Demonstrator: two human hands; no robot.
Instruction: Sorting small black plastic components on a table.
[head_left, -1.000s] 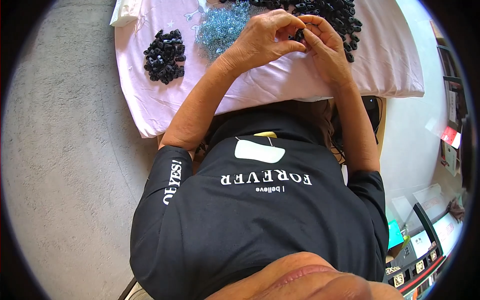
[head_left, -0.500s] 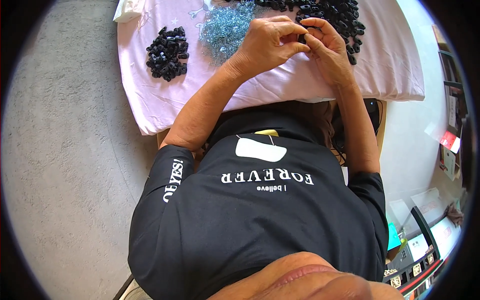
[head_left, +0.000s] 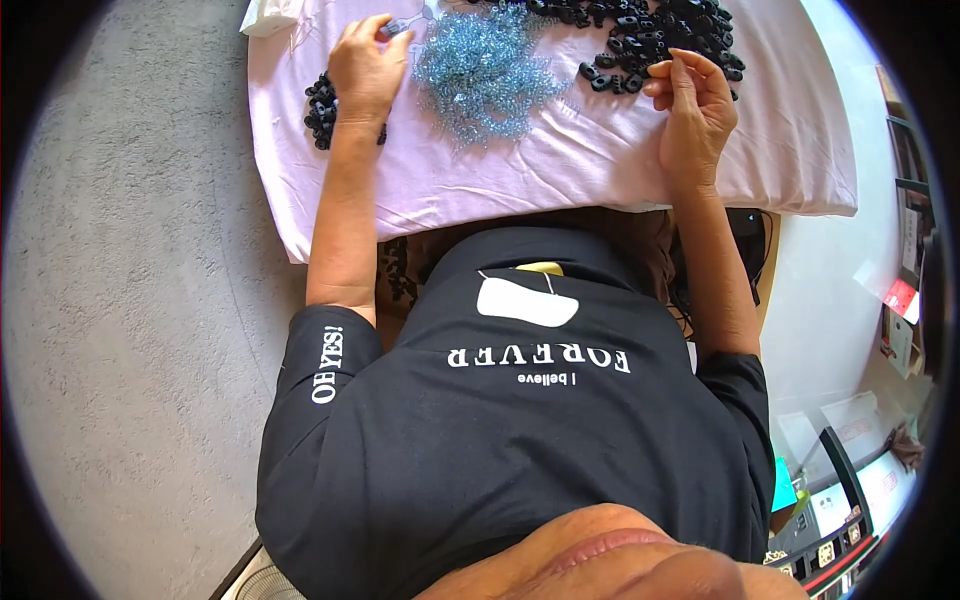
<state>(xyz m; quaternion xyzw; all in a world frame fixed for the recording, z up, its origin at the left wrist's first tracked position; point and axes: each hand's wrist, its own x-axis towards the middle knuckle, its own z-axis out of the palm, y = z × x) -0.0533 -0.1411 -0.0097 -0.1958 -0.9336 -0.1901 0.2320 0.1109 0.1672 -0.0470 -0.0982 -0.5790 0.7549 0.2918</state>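
Observation:
My left hand [head_left: 366, 74] is over the left side of the table, thumb and fingers pinching a small dark grey piece [head_left: 393, 28]. Partly under that hand lies a small pile of black plastic pieces [head_left: 321, 112]. Shiny, pale blue, spring-like coils [head_left: 487, 75] form a heap between my two hands. At the right, my right hand [head_left: 700, 110] is raised with its thumb against the curled fingers; what they hold, if anything, does not show. Just beyond it spreads a larger pile of black plastic parts [head_left: 670, 35].
A pale pink cloth [head_left: 560, 170] covers the table. At its far left corner stands a white box-like object [head_left: 272, 15]. Under the table's right side is a dark object [head_left: 745, 240]. Shelves with boxes [head_left: 900, 335] stand along the right.
My hands were together near the black parts at the right. They have parted: the left swung across to the left pile with a small dark piece, while the right shifted slightly right.

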